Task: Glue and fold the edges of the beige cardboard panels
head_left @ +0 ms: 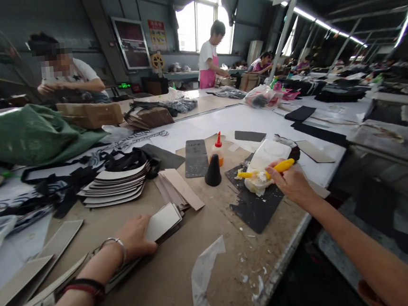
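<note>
My right hand [289,181] is closed around a yellow-handled brush [267,170], whose tip lies in a white glue-smeared tub [267,159] on a black mat [256,205]. My left hand [135,235] presses down on a small stack of grey cardboard pieces [162,222] on the brown worktable [172,275], thumb beside the top sheet. A black cone [213,171] and an orange glue bottle with a red tip [218,148] stand between the two hands, further back.
Stacks of curved card pieces [116,184], beige strips [179,191], black straps [66,177] and a green bag [31,135] lie to the left. A torn white strip [203,272] hangs near the table's front edge. Other people work at tables behind.
</note>
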A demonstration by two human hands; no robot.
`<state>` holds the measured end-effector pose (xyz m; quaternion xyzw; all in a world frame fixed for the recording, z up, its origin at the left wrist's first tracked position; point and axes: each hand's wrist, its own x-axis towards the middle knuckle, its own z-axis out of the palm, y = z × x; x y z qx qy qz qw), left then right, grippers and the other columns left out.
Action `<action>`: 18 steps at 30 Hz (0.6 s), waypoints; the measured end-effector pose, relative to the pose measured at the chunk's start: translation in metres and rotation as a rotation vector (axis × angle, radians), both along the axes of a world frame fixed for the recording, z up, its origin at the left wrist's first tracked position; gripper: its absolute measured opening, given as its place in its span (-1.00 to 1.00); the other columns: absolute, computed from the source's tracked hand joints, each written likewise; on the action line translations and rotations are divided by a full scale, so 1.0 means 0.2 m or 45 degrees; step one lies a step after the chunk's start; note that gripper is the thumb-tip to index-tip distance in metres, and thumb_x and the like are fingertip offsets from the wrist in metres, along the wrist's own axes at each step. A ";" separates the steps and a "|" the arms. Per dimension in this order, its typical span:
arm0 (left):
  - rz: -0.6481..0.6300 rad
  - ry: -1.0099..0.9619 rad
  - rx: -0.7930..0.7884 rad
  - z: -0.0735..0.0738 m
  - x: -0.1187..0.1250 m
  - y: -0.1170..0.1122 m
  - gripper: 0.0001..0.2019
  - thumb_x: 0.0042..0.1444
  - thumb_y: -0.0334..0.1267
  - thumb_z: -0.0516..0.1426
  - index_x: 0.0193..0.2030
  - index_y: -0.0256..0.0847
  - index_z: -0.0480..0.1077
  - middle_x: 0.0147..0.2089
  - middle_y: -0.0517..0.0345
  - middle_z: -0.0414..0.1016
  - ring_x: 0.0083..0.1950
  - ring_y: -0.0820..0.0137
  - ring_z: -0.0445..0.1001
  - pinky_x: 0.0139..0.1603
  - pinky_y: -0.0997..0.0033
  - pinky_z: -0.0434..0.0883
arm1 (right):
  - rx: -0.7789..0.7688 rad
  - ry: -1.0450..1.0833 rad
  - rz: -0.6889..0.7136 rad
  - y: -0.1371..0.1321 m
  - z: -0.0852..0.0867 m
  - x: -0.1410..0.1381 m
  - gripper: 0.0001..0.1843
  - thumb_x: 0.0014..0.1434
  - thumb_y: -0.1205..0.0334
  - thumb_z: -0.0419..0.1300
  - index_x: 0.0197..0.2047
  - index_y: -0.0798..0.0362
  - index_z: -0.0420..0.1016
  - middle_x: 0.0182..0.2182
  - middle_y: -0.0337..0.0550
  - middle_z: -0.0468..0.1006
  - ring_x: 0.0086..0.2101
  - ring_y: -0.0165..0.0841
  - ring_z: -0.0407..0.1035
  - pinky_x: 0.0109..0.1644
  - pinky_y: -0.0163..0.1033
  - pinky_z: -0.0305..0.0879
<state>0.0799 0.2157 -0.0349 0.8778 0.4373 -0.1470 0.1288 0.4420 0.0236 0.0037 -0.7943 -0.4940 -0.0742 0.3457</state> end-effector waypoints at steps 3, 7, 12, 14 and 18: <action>-0.021 0.001 -0.035 0.00 0.03 -0.07 -0.46 -0.29 -0.12 0.10 -0.10 -0.31 0.30 -0.07 -0.16 0.38 0.00 0.06 0.37 -0.03 0.19 0.34 | -0.076 -0.055 0.060 0.04 -0.04 0.02 -0.60 0.17 -0.09 -0.09 -0.32 0.06 0.33 -0.30 0.00 0.45 -0.26 -0.19 0.37 -0.12 -0.14 0.24; -0.029 0.010 -0.046 0.04 0.03 -0.17 -0.48 -0.27 -0.15 0.09 -0.08 -0.28 0.28 -0.06 -0.14 0.35 0.03 0.07 0.34 -0.02 0.16 0.34 | -0.219 -0.096 0.153 0.08 -0.09 0.04 -0.74 0.17 0.07 -0.04 -0.31 0.05 0.36 -0.28 -0.05 0.46 -0.26 -0.25 0.37 -0.08 -0.17 0.23; -0.053 0.005 -0.052 0.06 0.04 -0.28 -0.47 -0.30 -0.23 0.09 -0.06 -0.26 0.30 -0.05 -0.11 0.36 0.04 0.09 0.34 0.00 0.17 0.33 | -0.404 -0.178 0.312 0.11 -0.10 0.06 -0.84 0.16 0.22 0.01 -0.33 0.05 0.38 -0.31 -0.09 0.46 -0.26 -0.28 0.36 -0.08 -0.19 0.23; -0.051 -0.014 -0.053 0.06 0.06 -0.32 -0.43 -0.31 -0.25 0.09 -0.03 -0.26 0.31 -0.04 -0.12 0.36 0.04 0.08 0.34 -0.01 0.16 0.32 | -0.463 -0.232 0.377 0.10 -0.08 0.05 -0.86 0.15 0.25 0.02 -0.33 0.05 0.39 -0.32 -0.09 0.46 -0.25 -0.27 0.35 -0.09 -0.19 0.24; -0.018 -0.053 -0.060 0.07 0.07 -0.38 -0.21 -0.37 -0.18 0.15 0.15 -0.30 0.20 0.06 -0.17 0.32 0.10 0.03 0.28 0.08 0.10 0.25 | -0.544 -0.342 0.503 0.06 0.00 -0.04 -0.85 0.13 0.33 0.01 -0.37 0.03 0.39 -0.34 -0.10 0.44 -0.24 -0.26 0.33 -0.13 -0.20 0.24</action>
